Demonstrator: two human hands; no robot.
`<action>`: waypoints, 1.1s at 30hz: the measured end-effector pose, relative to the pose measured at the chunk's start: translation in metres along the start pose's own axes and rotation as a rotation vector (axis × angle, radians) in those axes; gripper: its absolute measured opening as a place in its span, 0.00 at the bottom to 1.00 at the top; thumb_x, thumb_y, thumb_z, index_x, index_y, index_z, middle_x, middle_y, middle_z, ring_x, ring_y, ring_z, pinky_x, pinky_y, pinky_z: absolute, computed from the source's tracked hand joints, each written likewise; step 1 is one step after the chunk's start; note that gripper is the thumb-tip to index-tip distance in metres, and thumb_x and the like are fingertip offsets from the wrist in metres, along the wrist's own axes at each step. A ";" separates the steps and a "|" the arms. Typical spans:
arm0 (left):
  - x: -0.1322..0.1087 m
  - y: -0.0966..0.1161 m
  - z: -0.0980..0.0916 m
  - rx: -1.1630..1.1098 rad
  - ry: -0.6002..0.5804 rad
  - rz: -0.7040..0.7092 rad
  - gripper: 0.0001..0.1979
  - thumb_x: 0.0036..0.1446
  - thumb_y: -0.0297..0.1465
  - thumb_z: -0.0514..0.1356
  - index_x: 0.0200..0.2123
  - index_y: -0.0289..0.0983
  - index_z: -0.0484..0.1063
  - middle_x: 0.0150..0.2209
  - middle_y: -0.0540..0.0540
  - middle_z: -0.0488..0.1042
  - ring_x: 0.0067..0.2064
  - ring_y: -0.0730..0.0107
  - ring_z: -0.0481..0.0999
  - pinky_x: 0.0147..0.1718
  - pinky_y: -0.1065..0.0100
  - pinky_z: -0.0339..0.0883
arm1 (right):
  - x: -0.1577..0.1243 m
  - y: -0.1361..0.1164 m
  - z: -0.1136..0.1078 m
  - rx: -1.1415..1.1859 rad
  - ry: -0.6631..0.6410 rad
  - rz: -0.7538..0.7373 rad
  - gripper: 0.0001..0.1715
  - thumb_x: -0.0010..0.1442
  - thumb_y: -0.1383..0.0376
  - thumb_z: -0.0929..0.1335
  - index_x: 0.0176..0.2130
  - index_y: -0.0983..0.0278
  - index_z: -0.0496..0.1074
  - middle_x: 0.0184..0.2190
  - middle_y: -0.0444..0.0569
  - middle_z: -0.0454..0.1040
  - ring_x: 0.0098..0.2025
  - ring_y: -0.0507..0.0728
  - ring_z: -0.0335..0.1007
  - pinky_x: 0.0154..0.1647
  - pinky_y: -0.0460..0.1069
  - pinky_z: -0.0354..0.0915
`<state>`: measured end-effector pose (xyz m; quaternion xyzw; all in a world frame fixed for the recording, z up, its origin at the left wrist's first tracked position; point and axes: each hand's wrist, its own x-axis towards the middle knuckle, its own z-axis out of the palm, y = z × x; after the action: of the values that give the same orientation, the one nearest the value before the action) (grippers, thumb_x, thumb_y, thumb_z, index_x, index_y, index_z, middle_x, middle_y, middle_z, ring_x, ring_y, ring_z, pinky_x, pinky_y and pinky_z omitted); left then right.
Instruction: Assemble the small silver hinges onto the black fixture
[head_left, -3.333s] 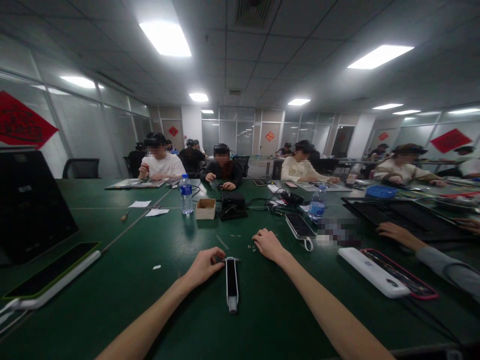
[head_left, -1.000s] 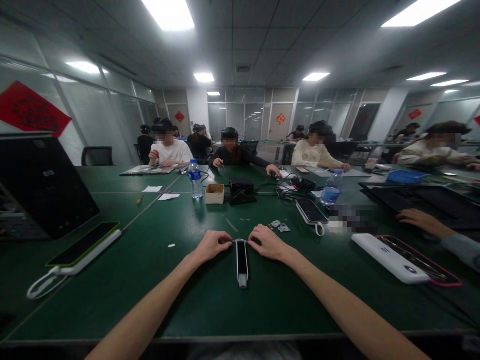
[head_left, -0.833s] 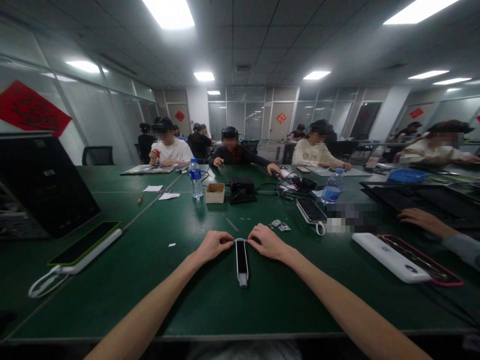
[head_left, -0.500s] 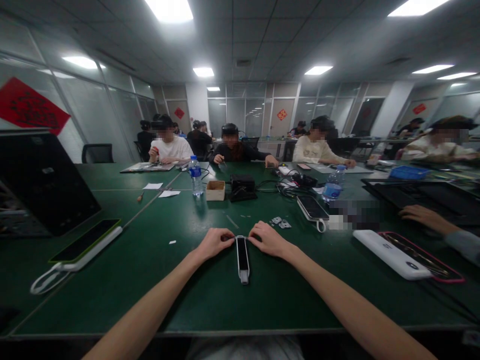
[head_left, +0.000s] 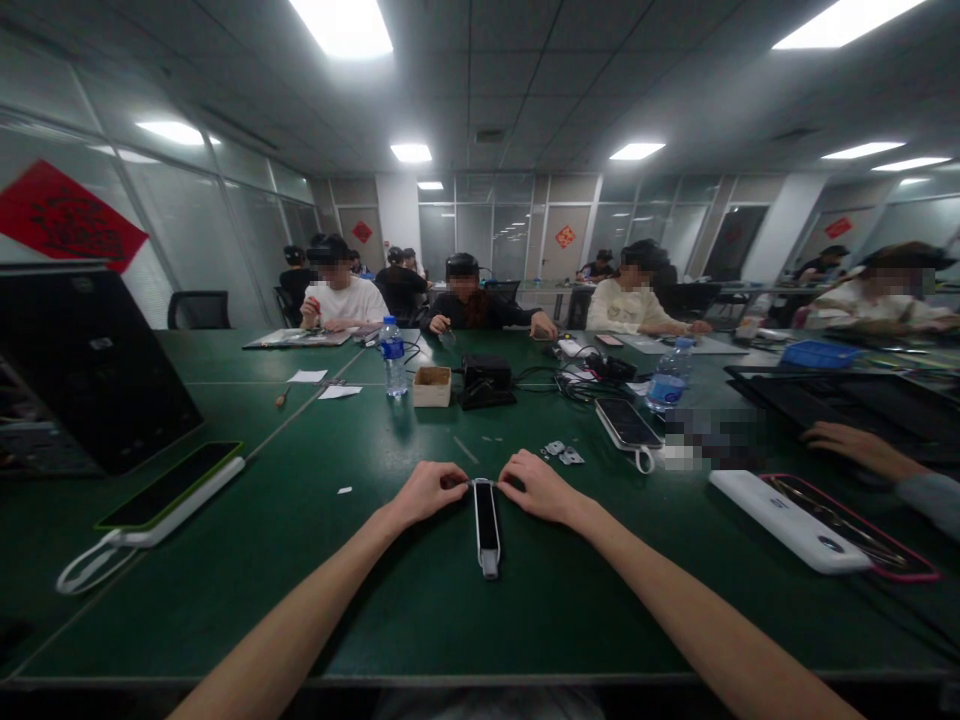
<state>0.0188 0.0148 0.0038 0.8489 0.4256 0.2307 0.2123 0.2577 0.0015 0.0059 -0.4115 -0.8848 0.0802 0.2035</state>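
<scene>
Straight ahead on the green table (head_left: 420, 590), a slim device (head_left: 487, 515) with a black face and white edges lies lengthwise, its narrow pale end towards me. My left hand (head_left: 429, 492) is at the left of its far end, thumb and fingers pinched together. Opposite it, my right hand (head_left: 536, 487) pinches in the same way by the far right corner. A thin light strip shows between the two sets of fingertips, too small to name. Beyond my right hand lie several small grey metal-like pieces (head_left: 564, 453).
Beyond my hands stand a small open box (head_left: 432, 387), a black device (head_left: 486, 380) and two water bottles (head_left: 393, 360) (head_left: 670, 375). Phones with white power banks lie left (head_left: 195, 505) and right (head_left: 787, 520). A co-worker's hand (head_left: 844, 445) rests at right; other people sit opposite.
The whole view has shifted slightly downward in the picture. My hands keep their pinch beside the device's far end, with no clear movement against it.
</scene>
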 end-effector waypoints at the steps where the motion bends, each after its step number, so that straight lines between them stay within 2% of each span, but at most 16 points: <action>1: 0.000 -0.001 0.000 -0.002 -0.004 0.000 0.11 0.56 0.34 0.58 0.38 0.37 0.77 0.32 0.49 0.77 0.31 0.71 0.74 0.32 0.73 0.66 | 0.000 0.000 0.000 -0.004 0.001 0.000 0.11 0.63 0.62 0.63 0.36 0.65 0.72 0.36 0.51 0.71 0.39 0.56 0.64 0.40 0.51 0.62; 11: 0.000 0.001 -0.002 0.005 -0.010 0.017 0.10 0.56 0.33 0.58 0.36 0.36 0.77 0.30 0.49 0.77 0.29 0.72 0.73 0.30 0.74 0.64 | 0.001 -0.004 -0.005 -0.061 0.002 -0.032 0.09 0.62 0.64 0.64 0.36 0.66 0.72 0.35 0.51 0.71 0.39 0.56 0.64 0.41 0.51 0.62; 20: 0.001 0.004 -0.003 0.036 -0.017 -0.003 0.09 0.54 0.32 0.58 0.36 0.35 0.77 0.29 0.49 0.76 0.29 0.73 0.72 0.30 0.74 0.64 | 0.000 0.000 -0.005 -0.054 -0.011 -0.044 0.12 0.63 0.62 0.63 0.37 0.65 0.72 0.36 0.51 0.71 0.39 0.56 0.64 0.39 0.50 0.62; 24: 0.000 0.009 -0.007 0.040 -0.028 -0.014 0.10 0.54 0.32 0.58 0.37 0.36 0.77 0.30 0.49 0.76 0.30 0.71 0.72 0.30 0.73 0.64 | -0.001 0.013 -0.014 -0.144 0.028 -0.030 0.12 0.63 0.63 0.62 0.38 0.66 0.72 0.37 0.52 0.71 0.41 0.57 0.64 0.42 0.52 0.61; 28: -0.001 0.013 -0.011 0.022 -0.049 -0.018 0.11 0.55 0.33 0.57 0.38 0.36 0.77 0.32 0.48 0.76 0.31 0.70 0.72 0.31 0.72 0.65 | -0.004 0.036 -0.024 -0.260 0.075 0.082 0.11 0.63 0.66 0.61 0.39 0.66 0.72 0.39 0.53 0.71 0.42 0.58 0.64 0.43 0.53 0.60; 33: -0.001 0.011 -0.010 0.012 -0.054 0.011 0.12 0.56 0.33 0.56 0.38 0.35 0.76 0.33 0.47 0.77 0.32 0.70 0.73 0.32 0.72 0.65 | -0.007 0.057 -0.027 -0.322 0.051 0.163 0.11 0.62 0.68 0.63 0.42 0.65 0.72 0.42 0.53 0.71 0.44 0.58 0.63 0.44 0.52 0.60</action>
<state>0.0190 0.0095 0.0180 0.8582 0.4166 0.2064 0.2174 0.3131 0.0327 0.0105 -0.5112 -0.8444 -0.0567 0.1501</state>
